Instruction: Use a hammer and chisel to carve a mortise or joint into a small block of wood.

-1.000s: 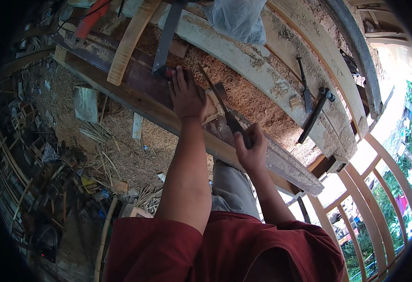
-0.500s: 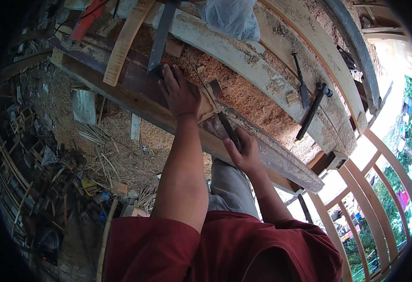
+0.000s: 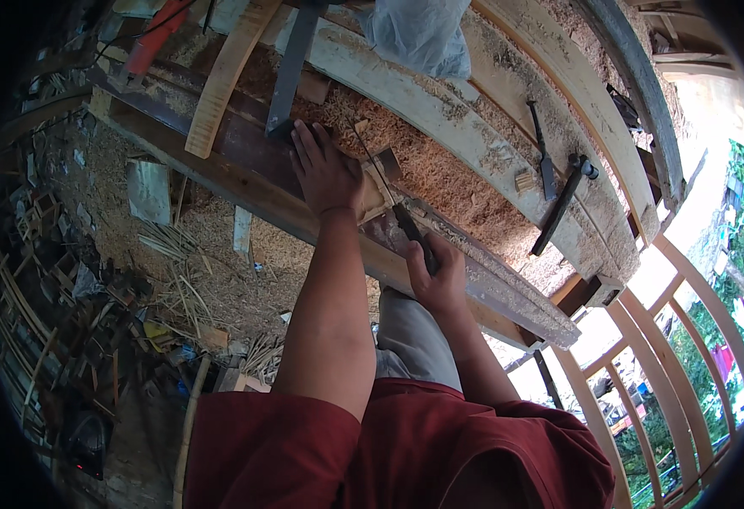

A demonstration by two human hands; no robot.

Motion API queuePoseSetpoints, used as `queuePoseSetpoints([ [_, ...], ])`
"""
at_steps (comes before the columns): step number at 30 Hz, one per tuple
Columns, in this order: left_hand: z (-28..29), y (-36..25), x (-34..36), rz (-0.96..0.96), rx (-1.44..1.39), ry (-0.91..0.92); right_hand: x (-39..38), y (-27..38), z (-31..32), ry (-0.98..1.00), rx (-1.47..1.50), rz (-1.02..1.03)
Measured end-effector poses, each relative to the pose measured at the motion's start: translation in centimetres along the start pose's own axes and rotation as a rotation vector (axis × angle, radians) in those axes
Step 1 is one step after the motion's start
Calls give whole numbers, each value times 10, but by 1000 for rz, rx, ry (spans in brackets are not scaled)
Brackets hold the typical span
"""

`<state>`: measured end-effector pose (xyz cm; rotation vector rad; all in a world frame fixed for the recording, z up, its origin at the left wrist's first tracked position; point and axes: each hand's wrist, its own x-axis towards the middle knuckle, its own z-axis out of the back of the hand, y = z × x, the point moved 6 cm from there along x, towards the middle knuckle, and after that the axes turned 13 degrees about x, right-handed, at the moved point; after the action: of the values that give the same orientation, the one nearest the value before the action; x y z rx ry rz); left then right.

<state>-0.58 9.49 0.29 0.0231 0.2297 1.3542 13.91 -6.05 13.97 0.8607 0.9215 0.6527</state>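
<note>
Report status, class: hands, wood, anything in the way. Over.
Right hand gripping saw; left hand on wood piece; blade over it; hammer off right, clear of both hands.

Your shirt point(image 3: 465, 433) is dark red, your trousers point(image 3: 414, 339) grey, your handsaw's handle point(image 3: 407, 222) black. You see pinkish-tan wood shavings point(image 3: 448, 174), a milky plastic bag point(image 3: 419, 34), an orange-red power tool point(image 3: 156, 42) and a honey-coloured curved slat point(image 3: 219, 97) with darker cross-stripes.
</note>
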Motion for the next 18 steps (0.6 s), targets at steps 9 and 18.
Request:
queuePoseSetpoints([
  [9,0,-3,0,-7,-12,33,1,0,-1,-5,11,-115],
  [18,0,-1,-4,18,-40,84,-1,-4,0,-25,-6,-103],
])
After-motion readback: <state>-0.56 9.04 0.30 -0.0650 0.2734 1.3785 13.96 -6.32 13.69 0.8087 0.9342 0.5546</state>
